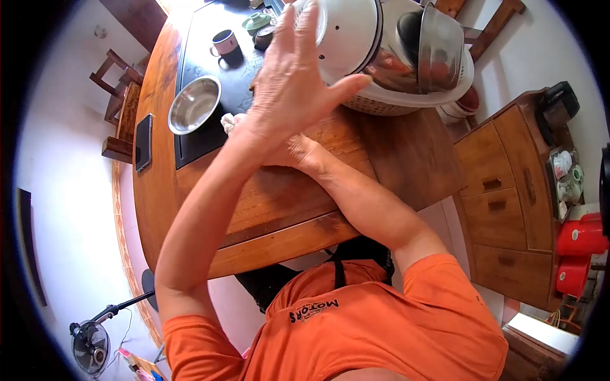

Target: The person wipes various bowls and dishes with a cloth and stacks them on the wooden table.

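My left hand (286, 86) is raised over the table with its fingers spread and nothing in it. Its thumb and fingertips are in front of a white enamel basin (346, 38), and I cannot tell if they touch it. Under my left wrist, my right hand (289, 151) lies low over the wooden tabletop (267, 197), mostly hidden. A bunched whitish cloth (228, 124) pokes out by its fingers on the far side of my left forearm. A shiny metal bowl (195, 105) stands just left of the cloth, on the edge of the black tray (184, 149).
A white perforated basket (381, 105) holds the basin, metal bowls and a clear bowl (440, 54) at the back right. A mug (223, 42) and a green-lidded pot (255, 23) stand on the tray. A phone (144, 143) lies near the left edge. Wooden drawers (502, 203) stand right.
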The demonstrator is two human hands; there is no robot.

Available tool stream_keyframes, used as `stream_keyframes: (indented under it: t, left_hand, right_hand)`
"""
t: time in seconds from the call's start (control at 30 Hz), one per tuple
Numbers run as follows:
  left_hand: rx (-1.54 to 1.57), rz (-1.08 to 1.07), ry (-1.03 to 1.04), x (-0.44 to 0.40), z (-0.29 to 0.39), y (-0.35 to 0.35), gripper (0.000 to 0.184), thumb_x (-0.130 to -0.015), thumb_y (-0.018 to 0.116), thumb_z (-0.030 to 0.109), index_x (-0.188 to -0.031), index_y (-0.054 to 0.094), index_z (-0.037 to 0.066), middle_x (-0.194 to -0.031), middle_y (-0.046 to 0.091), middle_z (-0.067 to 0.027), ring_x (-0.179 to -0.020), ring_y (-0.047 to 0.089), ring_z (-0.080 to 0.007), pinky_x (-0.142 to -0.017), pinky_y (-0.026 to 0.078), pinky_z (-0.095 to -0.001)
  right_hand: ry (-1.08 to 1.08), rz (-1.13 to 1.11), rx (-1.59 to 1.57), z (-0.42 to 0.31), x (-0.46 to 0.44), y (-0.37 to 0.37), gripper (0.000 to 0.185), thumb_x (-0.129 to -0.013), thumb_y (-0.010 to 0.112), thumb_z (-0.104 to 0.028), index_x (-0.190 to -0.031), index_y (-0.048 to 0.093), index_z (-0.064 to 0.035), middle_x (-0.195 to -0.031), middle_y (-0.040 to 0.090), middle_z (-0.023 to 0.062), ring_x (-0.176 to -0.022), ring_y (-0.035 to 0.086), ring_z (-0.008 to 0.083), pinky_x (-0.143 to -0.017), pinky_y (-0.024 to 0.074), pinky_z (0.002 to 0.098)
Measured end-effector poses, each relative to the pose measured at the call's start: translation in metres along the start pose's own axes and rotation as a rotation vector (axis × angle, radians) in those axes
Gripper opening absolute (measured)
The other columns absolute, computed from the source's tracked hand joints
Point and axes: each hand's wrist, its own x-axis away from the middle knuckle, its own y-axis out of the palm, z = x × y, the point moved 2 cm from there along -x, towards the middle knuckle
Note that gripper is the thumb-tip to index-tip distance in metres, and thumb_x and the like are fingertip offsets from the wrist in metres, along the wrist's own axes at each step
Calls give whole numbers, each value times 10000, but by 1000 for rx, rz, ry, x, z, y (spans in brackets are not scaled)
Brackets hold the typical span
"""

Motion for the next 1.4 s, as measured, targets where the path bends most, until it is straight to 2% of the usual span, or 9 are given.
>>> stream_keyframes:
  t: [0.03,0.13,0.6,0.8,1.0,1.03,1.07,1.13,1.4]
  left_hand:
    - [-135,3,108,-8,22,-8,1033,-820,781,549,-1530,244,24,-1475,349,-344,-1316,460,-499,-1039,462,-567]
    - [-19,-101,26,-19,21,11,1274,-702,898,420,-1571,55,25,-1534,121,-412,-1385,281,-614,-1101,346,-652]
    - [-72,56,177,-14,10,21,1050,-802,825,340,-1561,178,12,-1506,270,-379,-1338,390,-572,-1036,449,-599]
    - [-19,82,224,-22,7,13,1093,-760,858,372,-1565,204,27,-1536,234,-355,-1361,359,-564,-1069,401,-611]
    - [-95,-36,422,-49,12,-5,1113,-732,852,498,-1561,260,51,-1585,177,-331,-1431,276,-533,-1143,288,-621]
    - [-156,37,482,-54,19,-9,966,-809,772,549,-1517,355,41,-1495,345,-315,-1368,386,-482,-1108,338,-595]
    - [-273,56,445,-52,20,0,951,-743,795,634,-1497,400,210,-1554,355,-161,-1417,395,-371,-1086,403,-640]
    - [-296,-66,477,-60,14,8,1076,-698,789,707,-1546,342,218,-1593,322,-129,-1492,291,-338,-1198,307,-578]
    - [-195,-302,507,-104,1,18,898,-831,558,801,-1490,440,203,-1455,493,-148,-1376,437,-345,-1163,354,-543]
  right_hand:
    - [-52,-40,127,2,2,0,361,-983,602,-209,-1299,571,-37,-1155,595,135,-1097,548,242,-1019,433,415]
    - [-83,-57,253,9,7,1,398,-980,611,-251,-1312,561,-37,-1167,588,133,-1099,540,260,-1010,434,408]
    - [48,-85,213,4,6,-3,641,-879,709,-285,-1412,453,-39,-1269,535,148,-1141,505,333,-1031,417,418]
    - [102,-7,-68,-7,9,-9,502,-922,690,-265,-1352,545,-51,-1231,575,159,-1107,527,321,-1043,416,425]
    - [130,-36,200,-20,-2,-17,410,-866,727,-284,-1199,625,-68,-1082,663,173,-1056,608,353,-949,476,449]
    - [251,-124,183,-19,-2,-17,417,-831,739,-282,-1158,613,-56,-1084,671,207,-1067,639,387,-895,510,483]
    - [237,-125,186,-17,-3,-15,417,-831,739,-282,-1158,613,-56,-1084,671,207,-1067,639,387,-895,510,483]
    - [249,-98,246,-13,-3,-11,394,-844,746,-305,-1152,660,-75,-1092,685,154,-1051,633,349,-921,481,479]
    - [66,59,296,-17,-1,-11,567,-788,781,-266,-1259,580,-23,-1127,646,210,-1015,671,376,-895,559,450]
